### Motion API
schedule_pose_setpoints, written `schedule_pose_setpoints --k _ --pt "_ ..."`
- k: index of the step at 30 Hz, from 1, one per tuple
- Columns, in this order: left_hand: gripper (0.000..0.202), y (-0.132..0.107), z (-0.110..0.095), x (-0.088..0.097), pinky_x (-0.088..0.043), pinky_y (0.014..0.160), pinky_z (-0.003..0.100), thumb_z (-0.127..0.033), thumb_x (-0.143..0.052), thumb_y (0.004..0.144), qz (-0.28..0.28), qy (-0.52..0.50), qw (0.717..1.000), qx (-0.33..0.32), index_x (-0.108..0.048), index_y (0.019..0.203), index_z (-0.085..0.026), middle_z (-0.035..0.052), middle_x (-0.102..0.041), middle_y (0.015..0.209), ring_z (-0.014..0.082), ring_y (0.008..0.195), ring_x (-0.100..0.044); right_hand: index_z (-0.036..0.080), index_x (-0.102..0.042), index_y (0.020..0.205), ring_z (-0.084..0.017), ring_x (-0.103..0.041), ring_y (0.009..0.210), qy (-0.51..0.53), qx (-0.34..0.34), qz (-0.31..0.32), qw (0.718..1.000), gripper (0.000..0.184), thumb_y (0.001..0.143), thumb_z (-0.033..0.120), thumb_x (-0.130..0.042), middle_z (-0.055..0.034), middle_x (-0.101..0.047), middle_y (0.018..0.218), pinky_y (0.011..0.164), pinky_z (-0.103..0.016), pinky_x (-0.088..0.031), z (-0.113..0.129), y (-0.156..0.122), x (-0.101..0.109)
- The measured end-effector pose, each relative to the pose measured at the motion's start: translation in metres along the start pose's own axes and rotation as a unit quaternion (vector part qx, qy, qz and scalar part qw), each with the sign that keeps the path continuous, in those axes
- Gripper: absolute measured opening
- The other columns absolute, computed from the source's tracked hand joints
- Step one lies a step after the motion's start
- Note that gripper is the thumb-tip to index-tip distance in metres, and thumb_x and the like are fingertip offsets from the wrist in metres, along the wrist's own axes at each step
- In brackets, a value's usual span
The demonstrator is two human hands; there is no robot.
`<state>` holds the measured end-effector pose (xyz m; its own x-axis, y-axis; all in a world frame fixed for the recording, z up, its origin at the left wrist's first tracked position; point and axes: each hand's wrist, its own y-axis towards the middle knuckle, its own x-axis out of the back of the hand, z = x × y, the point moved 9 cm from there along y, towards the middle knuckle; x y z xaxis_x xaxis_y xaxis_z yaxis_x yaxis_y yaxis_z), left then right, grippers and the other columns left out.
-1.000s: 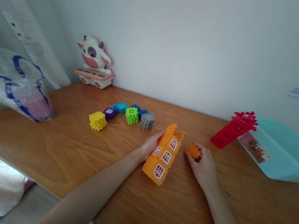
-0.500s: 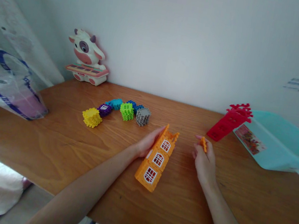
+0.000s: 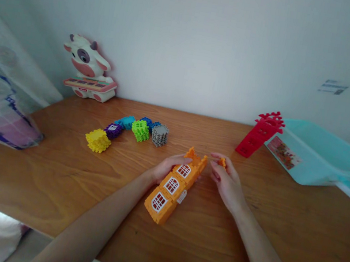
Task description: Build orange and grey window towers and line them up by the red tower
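Note:
An orange toy tower (image 3: 171, 186) of interlocking plastic panels, with white arched windows, lies tilted in my left hand (image 3: 165, 168). My left fingers wrap around its back near the notched top. A small white piece sticks out from its lower right side. Just right of the tower's top, my right hand (image 3: 226, 185) pinches a small orange panel piece (image 3: 222, 162), partly hidden by the fingers. The piece and the tower are apart.
Stacks of yellow (image 3: 98, 140), purple (image 3: 113, 130), green (image 3: 140, 130) and grey panels (image 3: 160, 135) stand left of centre. A red toy tower (image 3: 258, 136) leans by a pale turquoise bin (image 3: 319, 150). A cow keyboard toy (image 3: 91, 72) and a plastic bag (image 3: 3, 115) are at the left.
My left hand has turned the orange tower, so another side with the white piece shows. My right hand has come left, closer to the tower's top. The view has shifted slightly.

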<state>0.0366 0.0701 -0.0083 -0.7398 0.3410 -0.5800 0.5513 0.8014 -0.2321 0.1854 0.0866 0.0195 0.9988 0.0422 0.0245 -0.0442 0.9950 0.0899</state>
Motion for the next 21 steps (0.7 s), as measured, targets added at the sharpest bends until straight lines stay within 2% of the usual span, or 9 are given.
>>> schedule_pose_setpoints --k 3,5,7,9,13,16,19,21 --pt "0.047 -0.001 0.007 0.001 -0.054 0.069 0.030 -0.047 -0.069 0.078 -0.005 -0.008 0.999 0.051 -0.069 0.106 -0.008 0.0138 -0.077 0.089 0.0231 0.076 -0.072 0.030 -0.066 0.110 -0.019 -0.061 0.086 -0.044 0.028 0.029 0.998 0.032 0.086 0.051 -0.063 -0.0032 -0.065 0.109 0.067 -0.029 -0.050 0.009 -0.004 -0.005" --pt "0.048 0.001 0.011 0.004 -0.052 0.065 0.028 -0.051 -0.068 0.078 -0.019 0.008 0.997 0.071 -0.071 0.101 -0.008 0.0124 -0.077 0.087 0.0201 0.069 -0.070 0.029 -0.068 0.109 -0.022 -0.062 0.099 -0.067 0.045 0.060 0.995 0.032 0.087 0.052 -0.063 -0.0047 -0.067 0.115 0.078 -0.032 -0.051 0.016 -0.006 -0.010" --pt "0.048 0.003 0.009 0.009 -0.050 0.063 0.026 -0.054 -0.067 0.080 -0.045 0.043 0.996 0.062 -0.073 0.098 -0.010 0.0100 -0.077 0.086 0.0170 0.065 -0.067 0.028 -0.069 0.104 -0.023 -0.063 0.101 -0.076 0.046 0.085 0.992 0.030 0.087 0.052 -0.063 -0.0046 -0.070 0.109 0.084 -0.034 -0.051 0.019 -0.007 -0.013" --pt "0.050 0.003 0.001 0.012 -0.050 0.068 0.027 -0.057 -0.065 0.082 -0.058 0.092 0.994 0.027 -0.073 0.100 -0.012 0.0091 -0.077 0.091 0.0169 0.070 -0.068 0.026 -0.070 0.096 -0.024 -0.065 0.097 -0.091 0.042 0.091 0.991 0.029 0.087 0.052 -0.064 -0.0044 -0.072 0.100 0.087 -0.035 -0.051 0.020 -0.007 -0.011" --pt "0.053 -0.005 -0.024 0.002 -0.050 0.090 0.033 -0.058 -0.061 0.085 -0.005 0.189 0.981 -0.037 -0.071 0.116 -0.016 0.0115 -0.073 0.116 0.0233 0.101 -0.068 0.024 -0.070 0.087 -0.024 -0.067 0.088 -0.124 0.039 0.074 0.989 0.031 0.085 0.054 -0.065 -0.0042 -0.072 0.089 0.083 -0.035 -0.052 0.022 -0.003 0.000" --pt "0.056 -0.018 -0.037 0.003 -0.050 0.094 0.034 -0.051 -0.072 0.080 -0.008 0.344 0.938 -0.032 -0.065 0.126 -0.020 0.0109 -0.068 0.130 0.0244 0.110 -0.066 0.024 -0.071 0.086 -0.023 -0.067 0.084 -0.132 0.041 0.087 0.987 0.031 0.084 0.054 -0.066 -0.0036 -0.073 0.085 0.079 -0.035 -0.053 0.026 -0.003 0.002" --pt "0.056 -0.030 -0.041 -0.006 -0.053 0.087 0.034 -0.049 -0.076 0.076 0.037 0.487 0.872 -0.025 -0.067 0.124 -0.021 0.0089 -0.072 0.122 0.0250 0.101 -0.069 0.024 -0.073 0.083 -0.022 -0.068 0.084 -0.143 0.046 0.129 0.980 0.028 0.084 0.052 -0.067 -0.0033 -0.074 0.087 0.079 -0.035 -0.054 0.030 -0.009 -0.003" --pt "0.055 -0.038 -0.045 -0.013 -0.053 0.085 0.034 -0.050 -0.074 0.077 0.045 0.547 0.835 -0.048 -0.067 0.124 -0.021 0.0073 -0.074 0.117 0.0250 0.097 -0.070 0.025 -0.074 0.081 -0.022 -0.067 0.083 -0.162 0.044 0.163 0.972 0.027 0.085 0.050 -0.066 -0.0024 -0.074 0.084 0.078 -0.034 -0.053 0.031 -0.014 -0.008"
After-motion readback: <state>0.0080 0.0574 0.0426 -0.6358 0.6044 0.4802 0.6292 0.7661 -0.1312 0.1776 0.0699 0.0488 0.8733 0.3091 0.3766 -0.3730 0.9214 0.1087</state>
